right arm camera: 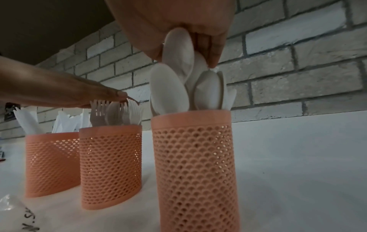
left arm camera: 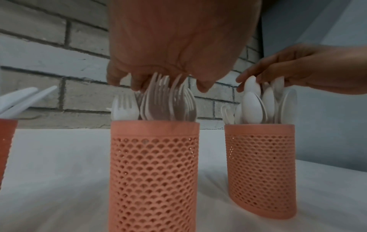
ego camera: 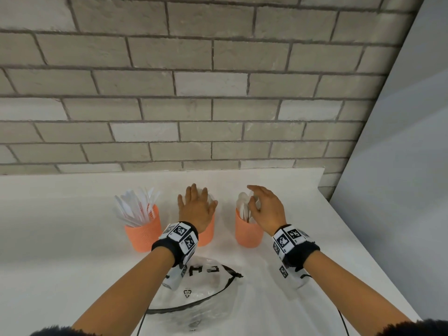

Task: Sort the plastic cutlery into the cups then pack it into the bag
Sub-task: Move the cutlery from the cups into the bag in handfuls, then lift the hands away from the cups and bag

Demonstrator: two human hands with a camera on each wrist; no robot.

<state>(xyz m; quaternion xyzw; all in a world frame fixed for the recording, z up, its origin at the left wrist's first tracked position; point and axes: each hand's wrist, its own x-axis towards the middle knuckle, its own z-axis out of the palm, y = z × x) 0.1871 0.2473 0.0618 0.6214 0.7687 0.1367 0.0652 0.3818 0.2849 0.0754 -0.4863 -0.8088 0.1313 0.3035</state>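
Three orange perforated cups stand in a row on the white table. The left cup [ego camera: 143, 231] holds white knives [ego camera: 135, 207]. Over the middle cup [left arm camera: 154, 172] my left hand [ego camera: 197, 204] lies spread, its straight fingers touching the tips of the forks [left arm camera: 166, 102]. The right cup [right arm camera: 192, 164] holds spoons [right arm camera: 168, 89]. My right hand [ego camera: 257, 202] hovers over it, thumb and fingers pinching the bowl of the topmost spoon [right arm camera: 178, 47]. A clear plastic bag [ego camera: 201, 294] with a black drawstring lies flat in front of the cups, partly under my left wrist.
A grey brick wall [ego camera: 218, 93] rises right behind the table. The table's right edge [ego camera: 358, 238] runs diagonally close to the spoon cup, with a plain grey wall beyond. A thin black cable [ego camera: 344, 323] crosses the near table.
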